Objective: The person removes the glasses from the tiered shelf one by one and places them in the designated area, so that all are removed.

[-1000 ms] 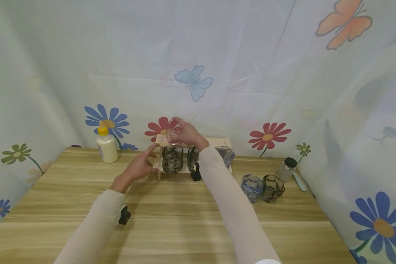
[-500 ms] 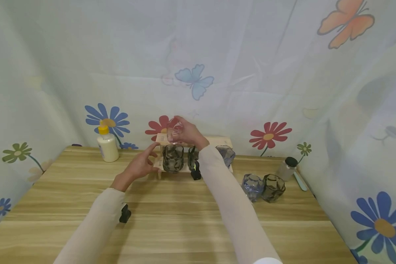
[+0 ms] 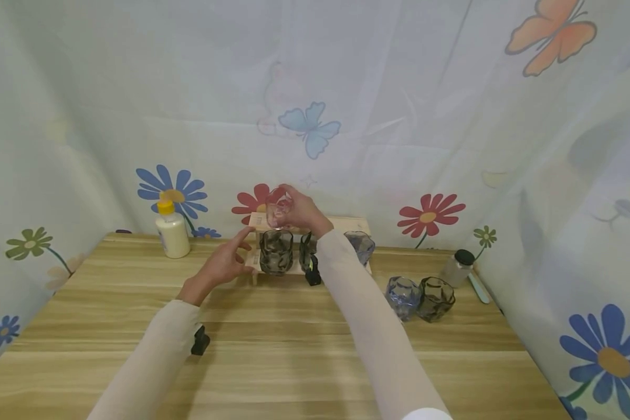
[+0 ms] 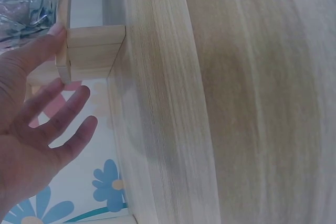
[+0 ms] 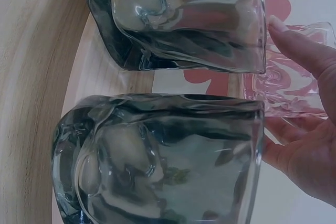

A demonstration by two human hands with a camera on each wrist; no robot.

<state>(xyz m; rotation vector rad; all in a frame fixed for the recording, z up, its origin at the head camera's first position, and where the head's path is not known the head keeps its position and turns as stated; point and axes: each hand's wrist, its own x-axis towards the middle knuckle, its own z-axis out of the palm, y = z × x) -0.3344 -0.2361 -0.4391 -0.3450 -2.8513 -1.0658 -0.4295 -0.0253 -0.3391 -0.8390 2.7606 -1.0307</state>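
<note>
My right hand (image 3: 300, 211) grips a clear pinkish glass (image 3: 279, 209) at the left end of the wooden rack's upper shelf (image 3: 346, 224). Whether the glass's base touches the shelf I cannot tell. In the right wrist view, my thumb and fingers (image 5: 310, 145) lie on opposite sides of the pink glass (image 5: 283, 85). My left hand (image 3: 221, 265) is at the rack's left end, fingers spread; in the left wrist view its thumb (image 4: 44, 45) touches the board's edge (image 4: 63, 64). Dark glasses (image 3: 276, 252) and a bluish glass (image 3: 360, 246) stand on the lower shelf.
On the table (image 3: 262, 361), right of the rack, stand a bluish glass (image 3: 402, 297) and a dark glass (image 3: 436, 298). Behind them are a black-lidded jar (image 3: 457, 268) and a pale-handled item (image 3: 478, 289). A yellow-capped bottle (image 3: 173, 233) stands at the back left.
The pink glass in my right hand shows a little more of its side than a second ago. My left hand has stayed at the rack's end.
</note>
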